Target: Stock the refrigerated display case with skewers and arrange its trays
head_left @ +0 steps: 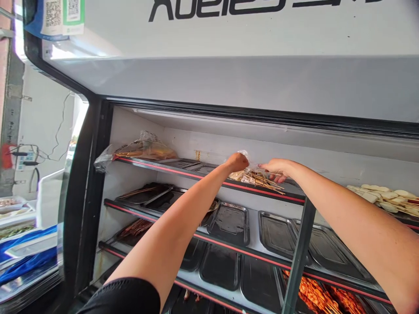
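Observation:
On the top shelf (pixel 196 175) of a display cabinet lies a clear plastic bag (pixel 251 165) with wooden-stick skewers (pixel 262 179) in or under it. My left hand (pixel 238 161) is closed on the bag's upper left part, its fingers curled and partly hidden. From the right, my right hand (pixel 278 169) reaches to the bag's other side, fingers bent on the plastic just above the stick ends. The food on these skewers is pale and mostly covered by the bag.
Another bag of skewers (pixel 147 150) lies at the shelf's left end. Pale sliced skewers (pixel 386 197) sit at the right. Lower shelves carry metal trays (pixel 229 223) and red-coated skewers (pixel 316 292). A dark upright post (pixel 299 257) stands below my right forearm.

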Tool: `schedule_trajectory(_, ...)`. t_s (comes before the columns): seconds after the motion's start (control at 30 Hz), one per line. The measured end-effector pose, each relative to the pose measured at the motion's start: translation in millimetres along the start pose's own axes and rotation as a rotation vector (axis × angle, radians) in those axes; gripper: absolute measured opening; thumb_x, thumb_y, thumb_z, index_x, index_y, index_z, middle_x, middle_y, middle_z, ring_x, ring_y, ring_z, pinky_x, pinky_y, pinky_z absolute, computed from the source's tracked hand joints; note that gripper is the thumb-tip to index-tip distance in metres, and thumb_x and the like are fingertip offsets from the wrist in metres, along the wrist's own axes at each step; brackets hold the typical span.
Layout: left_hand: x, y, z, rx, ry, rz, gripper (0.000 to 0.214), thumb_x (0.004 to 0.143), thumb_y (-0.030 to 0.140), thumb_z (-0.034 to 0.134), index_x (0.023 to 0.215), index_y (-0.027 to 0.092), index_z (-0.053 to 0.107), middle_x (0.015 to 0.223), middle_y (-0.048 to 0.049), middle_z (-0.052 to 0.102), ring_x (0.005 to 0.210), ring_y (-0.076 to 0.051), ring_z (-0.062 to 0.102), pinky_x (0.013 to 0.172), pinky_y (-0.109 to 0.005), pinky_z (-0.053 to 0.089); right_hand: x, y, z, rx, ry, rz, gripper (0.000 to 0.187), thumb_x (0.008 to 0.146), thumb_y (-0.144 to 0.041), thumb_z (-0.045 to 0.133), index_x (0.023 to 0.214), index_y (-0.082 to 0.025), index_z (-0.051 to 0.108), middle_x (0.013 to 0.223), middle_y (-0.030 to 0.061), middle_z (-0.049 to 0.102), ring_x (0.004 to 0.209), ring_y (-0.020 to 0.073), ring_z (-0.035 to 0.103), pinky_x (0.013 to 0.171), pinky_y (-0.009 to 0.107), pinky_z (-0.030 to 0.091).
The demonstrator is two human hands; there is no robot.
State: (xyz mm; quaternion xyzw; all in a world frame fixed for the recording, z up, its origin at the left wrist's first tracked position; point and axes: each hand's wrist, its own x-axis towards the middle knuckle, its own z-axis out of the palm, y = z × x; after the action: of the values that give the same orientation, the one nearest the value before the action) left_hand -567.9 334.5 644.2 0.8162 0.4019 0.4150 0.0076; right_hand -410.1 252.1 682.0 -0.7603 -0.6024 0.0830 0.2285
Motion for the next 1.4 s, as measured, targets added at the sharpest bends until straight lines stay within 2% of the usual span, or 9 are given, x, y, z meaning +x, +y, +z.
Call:
schedule_trajectory(0.13,-7.7,1.9,-6.1,0.176,-0.059,0.079,0.027,0.071,0.029,0.076,0.094,0.015,0.076,0.097,-0.0113,0.074,0.105,-0.031,0.064,0.103,-0.039,0.046,8.5,-11.4,-1.2,-0.146,0.152,-0.334,0.020,0.088,-0.022,0.066,0.105,-0.013,0.074,0.084,0.0090,0.071,0.074,0.0180,0.066,0.065,0.024,0.049)
schedule_trajectory(0.2,-8.8,5.8,-7.4,0.277,-0.035,0.147,0.024,0.075,0.022,0.073,0.097,0.016,0.076,0.100,-0.0105,0.074,0.107,-0.028,0.064,0.106,-0.036,0.044,14.7,-15.9,1.0,-0.306,0.138,-0.464,0.042,0.079,-0.008,0.068,0.119,-0.019,0.073,0.096,0.0054,0.073,0.084,0.0163,0.066,0.071,0.021,0.046)
schedule_trajectory(0.3,-9.0,10.0,-7.4,0.277,0.048,0.151,0.025,0.081,0.010,0.059,0.097,0.016,0.077,0.101,-0.0102,0.075,0.103,-0.025,0.066,0.099,-0.034,0.048,25.5,-18.1,7.1,-0.477,0.129,-0.469,0.057,0.073,-0.013,0.076,0.128,-0.022,0.069,0.105,0.0055,0.073,0.092,0.0181,0.065,0.071,0.021,0.044)
schedule_trajectory(0.47,-10.9,1.3,-9.1,0.182,0.032,0.100,0.026,0.083,0.012,0.059,0.100,0.017,0.077,0.104,-0.0075,0.075,0.097,-0.023,0.067,0.090,-0.030,0.050,36.5,-9.2,12.5,-0.438,0.212,-0.470,0.020,0.081,-0.021,0.070,0.100,-0.020,0.077,0.097,0.0060,0.073,0.088,0.0180,0.064,0.066,0.023,0.041)
schedule_trajectory(0.67,-17.8,-7.3,-16.1,0.319,-0.070,0.270,0.029,0.086,0.010,0.055,0.106,0.018,0.075,0.115,-0.0096,0.071,0.113,-0.023,0.061,0.111,-0.034,0.036,37.9,-9.4,8.7,0.089,0.215,-0.170,0.008,0.083,-0.009,0.064,0.078,-0.015,0.065,0.064,0.0046,0.061,0.059,0.0144,0.057,0.054,0.024,0.042)
schedule_trajectory(0.97,-26.6,26.5,-1.7,0.472,0.006,0.086,0.016,0.091,0.027,0.064,0.095,0.023,0.079,0.129,-0.0130,0.060,0.124,-0.034,0.043,0.100,-0.051,0.038,42.1,-7.2,2.5,0.748,-0.066,-0.097,0.029,0.094,-0.010,0.056,0.070,-0.019,0.041,0.049,-0.0095,0.032,0.042,0.0032,0.027,0.043,0.015,0.027)
schedule_trajectory(1.13,-14.5,5.2,1.9,0.224,-0.027,0.093,0.021,0.092,0.025,0.058,0.101,0.024,0.077,0.113,-0.0065,0.068,0.108,-0.025,0.057,0.096,-0.039,0.045,56.7,9.7,8.6,0.473,0.293,-0.185,0.015,0.084,-0.008,0.065,0.075,-0.017,0.056,0.054,-0.0045,0.046,0.049,0.0073,0.041,0.051,0.021,0.037)
schedule_trajectory(1.27,-0.8,-8.5,8.4,0.081,0.099,0.052,0.017,0.088,0.028,0.063,0.092,0.019,0.077,0.101,-0.0065,0.071,0.100,-0.022,0.061,0.095,-0.033,0.047,53.5,7.5,-1.0,0.045,0.458,-0.558,0.011,0.074,-0.016,0.071,0.084,-0.017,0.069,0.079,0.0022,0.066,0.073,0.0154,0.061,0.071,0.026,0.049)
schedule_trajectory(1.4,2.1,-7.6,9.9,0.012,0.170,0.062,0.015,0.082,0.025,0.065,0.078,0.018,0.077,0.097,-0.0066,0.072,0.103,-0.023,0.061,0.097,-0.035,0.045,40.9,-4.8,-20.3,-0.150,0.347,-0.854,0.009,0.067,-0.015,0.075,0.073,-0.020,0.072,0.096,0.0018,0.070,0.095,0.0190,0.064,0.088,0.026,0.050)
